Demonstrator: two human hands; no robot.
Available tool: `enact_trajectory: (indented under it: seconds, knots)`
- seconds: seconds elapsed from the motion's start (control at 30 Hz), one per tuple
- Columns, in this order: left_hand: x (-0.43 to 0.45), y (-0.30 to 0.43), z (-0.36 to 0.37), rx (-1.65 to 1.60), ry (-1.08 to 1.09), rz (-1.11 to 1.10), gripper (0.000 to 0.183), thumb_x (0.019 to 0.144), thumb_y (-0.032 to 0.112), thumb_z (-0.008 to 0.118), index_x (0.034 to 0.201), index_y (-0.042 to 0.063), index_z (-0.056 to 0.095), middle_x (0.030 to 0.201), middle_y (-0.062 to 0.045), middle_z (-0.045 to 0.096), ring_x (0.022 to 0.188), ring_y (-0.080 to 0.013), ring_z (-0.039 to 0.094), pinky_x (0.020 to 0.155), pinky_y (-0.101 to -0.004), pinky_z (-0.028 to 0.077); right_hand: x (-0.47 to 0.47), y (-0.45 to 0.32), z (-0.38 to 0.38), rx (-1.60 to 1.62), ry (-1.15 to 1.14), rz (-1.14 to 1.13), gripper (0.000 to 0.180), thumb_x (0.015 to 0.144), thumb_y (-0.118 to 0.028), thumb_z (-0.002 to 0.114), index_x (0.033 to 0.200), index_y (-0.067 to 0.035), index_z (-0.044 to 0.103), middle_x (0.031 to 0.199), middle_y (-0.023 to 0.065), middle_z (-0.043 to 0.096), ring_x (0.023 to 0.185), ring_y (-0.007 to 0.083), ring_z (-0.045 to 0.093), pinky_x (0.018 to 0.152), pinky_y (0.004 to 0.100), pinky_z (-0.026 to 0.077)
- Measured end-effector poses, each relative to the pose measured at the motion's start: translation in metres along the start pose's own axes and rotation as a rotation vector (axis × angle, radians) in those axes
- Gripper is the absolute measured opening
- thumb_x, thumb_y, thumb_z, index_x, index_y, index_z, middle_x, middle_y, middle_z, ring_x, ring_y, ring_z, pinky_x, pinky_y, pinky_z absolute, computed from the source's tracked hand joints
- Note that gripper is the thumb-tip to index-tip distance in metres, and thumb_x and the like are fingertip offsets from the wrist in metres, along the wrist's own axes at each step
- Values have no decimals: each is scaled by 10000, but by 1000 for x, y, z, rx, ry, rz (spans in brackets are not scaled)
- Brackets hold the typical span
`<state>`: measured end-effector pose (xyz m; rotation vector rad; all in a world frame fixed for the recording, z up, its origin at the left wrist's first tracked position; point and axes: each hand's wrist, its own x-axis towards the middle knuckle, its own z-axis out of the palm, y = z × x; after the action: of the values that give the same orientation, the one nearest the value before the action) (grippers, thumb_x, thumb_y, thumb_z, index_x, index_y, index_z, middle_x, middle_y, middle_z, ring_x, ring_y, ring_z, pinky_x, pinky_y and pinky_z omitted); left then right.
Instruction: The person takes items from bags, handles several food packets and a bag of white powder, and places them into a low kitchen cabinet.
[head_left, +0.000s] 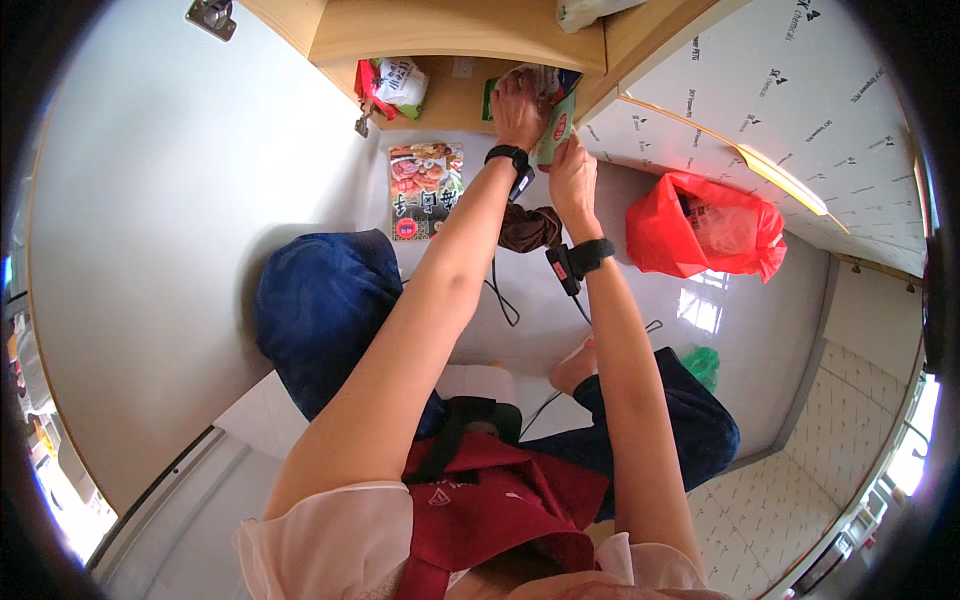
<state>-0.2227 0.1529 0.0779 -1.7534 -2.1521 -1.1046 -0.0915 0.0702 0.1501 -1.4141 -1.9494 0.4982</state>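
Observation:
Both arms reach forward into the lower compartment of a wooden cabinet (465, 34). My right hand (576, 171) grips the near end of a pale green packet (559, 127), which slants up at the cabinet's right side. Beside it, my left hand (519, 112) lies over several packages (553, 79) in the compartment; whether its fingers hold one is hidden. Against the compartment's left side leans a white, red and green food bag (401, 84). On the floor below lies a black printed food pouch (426, 187). A dark brown cloth (531, 227) rests between my forearms.
To the right, a red plastic bag (697, 229) with something inside stands on the floor. A small green plastic bag (703, 366) lies by my knee. The white cabinet door (172, 210) swings out at left. Thin black cables (504, 300) trail across the floor.

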Motion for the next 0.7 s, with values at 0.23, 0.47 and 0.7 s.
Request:
enact_trajectory:
  seconds: [0.23,0.47,0.7]
  knots:
    - [4,-2,-1,-372,-105,-88,368,845,153,634,1200,59,643,1082,-237,673,941,-429,638,816,-492,519,2,1,1,12,-31,22,254,936,-35,503,1117,125,580,676,254,627,636,406,663,566,464,516]
    - [4,9,-15,-502,-126,131,381,752,-30,546,1079,72,712,1079,-220,682,1001,-410,620,874,-474,512,2,4,-2,65,-37,54,245,976,-81,487,1084,106,601,687,265,639,633,405,673,572,459,529]
    - [11,5,-17,-429,-250,184,324,754,159,667,1046,23,698,1092,-251,658,984,-450,609,880,-480,502,2,-6,-3,139,-68,111,251,1007,-127,459,1102,61,596,748,275,657,710,401,699,631,470,551]
